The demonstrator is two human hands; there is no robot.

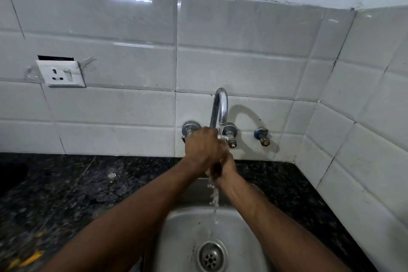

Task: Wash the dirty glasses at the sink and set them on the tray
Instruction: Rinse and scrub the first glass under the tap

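Both my hands meet under the running chrome tap (219, 106), above the steel sink (176, 238). My left hand (203, 146) lies on top, its fingers curled over my right hand (227, 169), whose fingers are hidden beneath it. Water pours over both hands and falls in a stream (214, 199) toward the drain (212, 256). I see no glass and no tray in this view, and nothing shows between the hands but a dark shadow.
Dark speckled stone counter (66, 194) flanks the sink on both sides. White tiled walls rise behind and to the right. A wall socket (63, 74) sits at the left, and a spare valve (262, 137) is right of the tap.
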